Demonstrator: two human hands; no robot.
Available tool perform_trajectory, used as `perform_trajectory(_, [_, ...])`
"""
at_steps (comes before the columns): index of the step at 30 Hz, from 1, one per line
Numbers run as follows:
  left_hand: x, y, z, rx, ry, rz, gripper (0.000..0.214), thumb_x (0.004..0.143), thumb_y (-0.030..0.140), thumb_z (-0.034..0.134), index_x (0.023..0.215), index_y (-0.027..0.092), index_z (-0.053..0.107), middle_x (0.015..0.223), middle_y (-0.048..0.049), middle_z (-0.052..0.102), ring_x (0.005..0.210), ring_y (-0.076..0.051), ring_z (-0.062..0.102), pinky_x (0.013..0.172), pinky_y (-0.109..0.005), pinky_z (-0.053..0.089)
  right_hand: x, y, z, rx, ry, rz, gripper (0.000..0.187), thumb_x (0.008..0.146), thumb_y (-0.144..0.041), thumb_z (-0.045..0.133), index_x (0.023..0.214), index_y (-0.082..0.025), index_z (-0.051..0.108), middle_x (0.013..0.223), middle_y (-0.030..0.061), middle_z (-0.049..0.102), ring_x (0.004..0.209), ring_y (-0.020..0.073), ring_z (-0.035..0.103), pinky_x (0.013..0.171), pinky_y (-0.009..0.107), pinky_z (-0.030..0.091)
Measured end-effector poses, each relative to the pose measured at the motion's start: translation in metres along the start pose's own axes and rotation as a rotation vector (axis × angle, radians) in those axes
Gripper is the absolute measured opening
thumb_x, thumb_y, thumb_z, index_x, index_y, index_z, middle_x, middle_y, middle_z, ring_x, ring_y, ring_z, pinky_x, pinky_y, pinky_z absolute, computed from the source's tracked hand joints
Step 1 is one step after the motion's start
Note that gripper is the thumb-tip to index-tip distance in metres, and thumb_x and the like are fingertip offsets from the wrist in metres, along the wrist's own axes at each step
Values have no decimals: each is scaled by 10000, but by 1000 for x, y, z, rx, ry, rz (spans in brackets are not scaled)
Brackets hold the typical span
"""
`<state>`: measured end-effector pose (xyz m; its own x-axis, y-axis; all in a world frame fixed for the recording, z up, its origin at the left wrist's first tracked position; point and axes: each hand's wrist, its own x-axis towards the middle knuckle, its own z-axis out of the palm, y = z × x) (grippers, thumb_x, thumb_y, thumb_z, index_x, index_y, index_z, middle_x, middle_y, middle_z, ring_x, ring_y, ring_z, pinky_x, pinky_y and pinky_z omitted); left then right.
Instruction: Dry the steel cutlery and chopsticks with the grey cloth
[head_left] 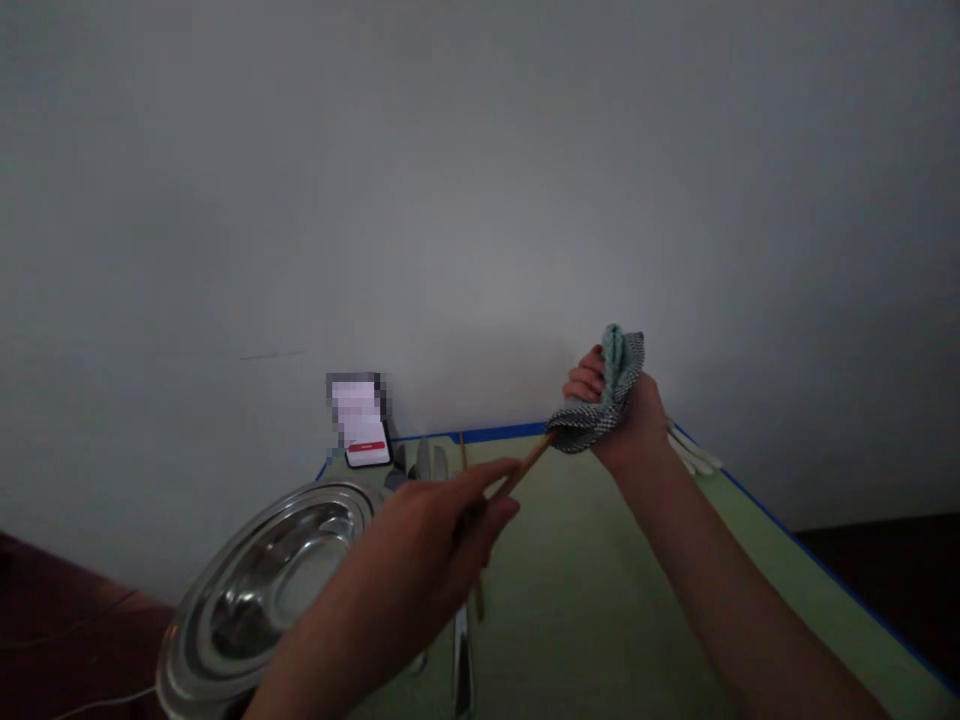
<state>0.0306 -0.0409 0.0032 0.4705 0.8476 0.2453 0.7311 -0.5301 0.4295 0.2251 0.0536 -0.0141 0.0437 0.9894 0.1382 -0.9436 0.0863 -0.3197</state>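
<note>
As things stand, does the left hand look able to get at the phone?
Probably not without letting go first: the left hand holds a wooden stick, whose far end goes into the cloth in the right hand. Otherwise, only some cutlery seems to lie before the phone.

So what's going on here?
A person's left hand holds a thin, light-brown wooden stick, with its far end hidden in a black-and-white checked cloth with pale green parts, gripped in the right hand. Both hands are above a green table with blue edging. A second thin wooden stick lies on it, near some flat metal cutlery. A round, shiny metal bowl stands at left, and a lit black-edged phone leans behind it.
</note>
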Motion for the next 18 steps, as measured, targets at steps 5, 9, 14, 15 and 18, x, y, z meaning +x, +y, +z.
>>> perform_trajectory(5, [12,-15,-28,54,169,-55,306,899,406,414,1035,283,658,773,31,716,658,-150,656,609,-247,510,12,11,9,125,-84,-90,288,786,-288,416,516,-191,387,488,-51,342,390,48,297,366,168,295])
perform_trajectory(9, [10,-30,-27,16,84,-56,318,918,382,377,1139,324,598,1009,24,700,901,-181,652,818,-323,515,21,16,6,169,-82,-44,339,815,-344,395,515,-188,385,471,-52,361,378,40,302,353,153,291])
perform_trajectory(14, [1,-29,-30,24,-25,-23,375,909,324,388,1270,323,485,1192,4,619,1040,-199,601,927,-363,471,33,16,5,140,59,-27,308,855,-269,394,565,-180,445,449,-69,386,360,30,337,347,126,299])
perform_trajectory(15, [-1,-27,-33,37,-91,-25,391,903,314,408,1290,340,455,1192,9,619,1039,-192,601,931,-348,468,35,17,5,121,86,-25,296,859,-249,385,582,-177,459,449,-68,397,361,30,350,352,123,309])
perform_trajectory(18, [-7,-24,-39,25,-210,13,438,878,282,453,1305,373,422,1134,15,654,970,-183,634,842,-289,518,37,18,4,92,139,8,305,870,-204,326,601,-171,465,460,-56,432,371,35,382,365,125,341])
